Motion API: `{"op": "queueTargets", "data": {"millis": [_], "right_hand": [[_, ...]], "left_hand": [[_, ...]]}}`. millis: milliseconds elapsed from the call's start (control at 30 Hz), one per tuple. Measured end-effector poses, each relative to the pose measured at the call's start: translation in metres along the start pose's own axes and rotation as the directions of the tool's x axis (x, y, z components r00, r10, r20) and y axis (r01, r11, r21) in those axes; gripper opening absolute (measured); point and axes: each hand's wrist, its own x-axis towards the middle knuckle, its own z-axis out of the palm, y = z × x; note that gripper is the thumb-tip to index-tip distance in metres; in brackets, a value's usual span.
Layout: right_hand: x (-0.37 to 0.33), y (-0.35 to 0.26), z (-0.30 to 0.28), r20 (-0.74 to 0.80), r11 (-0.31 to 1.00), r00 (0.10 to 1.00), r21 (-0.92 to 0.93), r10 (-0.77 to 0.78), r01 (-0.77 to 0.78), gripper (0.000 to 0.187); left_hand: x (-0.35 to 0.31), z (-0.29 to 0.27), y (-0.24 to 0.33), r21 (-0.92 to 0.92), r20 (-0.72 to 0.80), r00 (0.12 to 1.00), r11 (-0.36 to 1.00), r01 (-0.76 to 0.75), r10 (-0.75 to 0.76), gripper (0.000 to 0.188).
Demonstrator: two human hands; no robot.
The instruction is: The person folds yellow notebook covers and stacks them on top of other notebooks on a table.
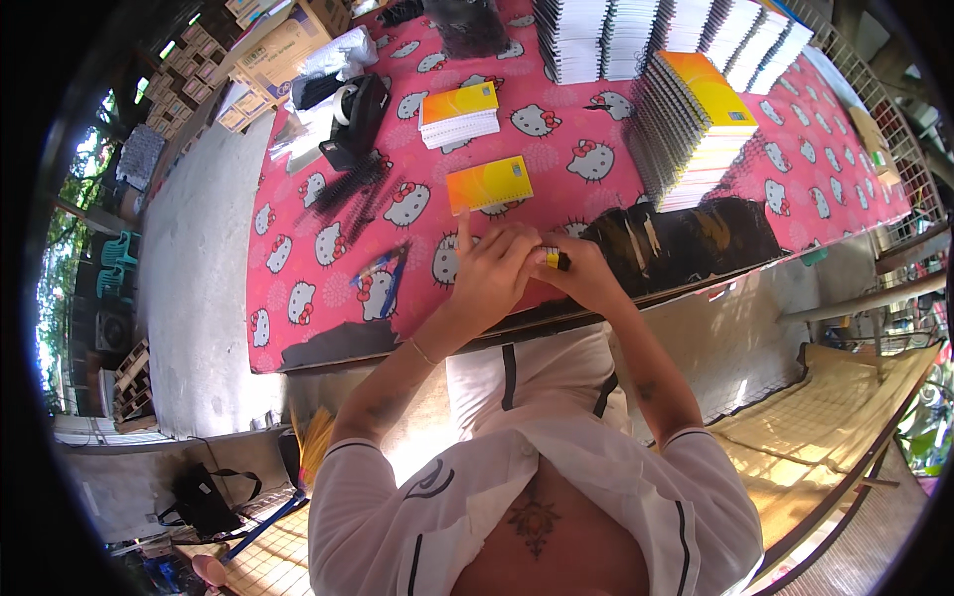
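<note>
My hands meet near the table's front edge. The right hand is closed on a small yellow thing with a black end; its kind is mostly hidden by the fingers. My left hand lies against the right one, most fingers curled in and one finger stretched toward a yellow-orange spiral notebook. What the curled fingers hold, if anything, is hidden. That notebook lies flat just beyond the hands. Behind it sits a short stack of the same notebooks.
A tall stack of spiral notebooks stands right, with white-paged stacks behind. At left are a black tape dispenser, black mesh-like strips and blue pens or tools. The pink patterned tablecloth has a torn black patch.
</note>
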Motion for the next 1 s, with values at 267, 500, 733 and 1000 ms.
{"op": "queueTargets", "data": {"millis": [267,500,733,1000], "right_hand": [[-0.007,-0.001,-0.036,0.018,0.980,1.000,0.196,0.012,-0.016,0.022],[0.009,0.003,-0.047,0.141,0.985,0.989,0.171,-0.052,0.027,0.010],[0.004,-0.013,-0.031,-0.195,0.984,0.974,-0.153,-0.117,0.088,0.010],[-0.009,-0.116,-0.129,-0.561,0.944,0.796,0.074,-0.226,0.321,0.065]], "left_hand": [[0.004,0.001,0.001,0.016,-0.011,1.000,1.000,-0.005,0.005,0.009],[0.005,-0.002,0.005,0.042,0.063,0.998,0.999,0.003,-0.006,0.009],[0.023,-0.015,0.018,-0.102,0.138,0.987,0.992,-0.067,0.081,0.015],[0.192,-0.066,0.102,-0.643,-0.044,0.999,0.766,-0.005,-0.031,0.032]]}}
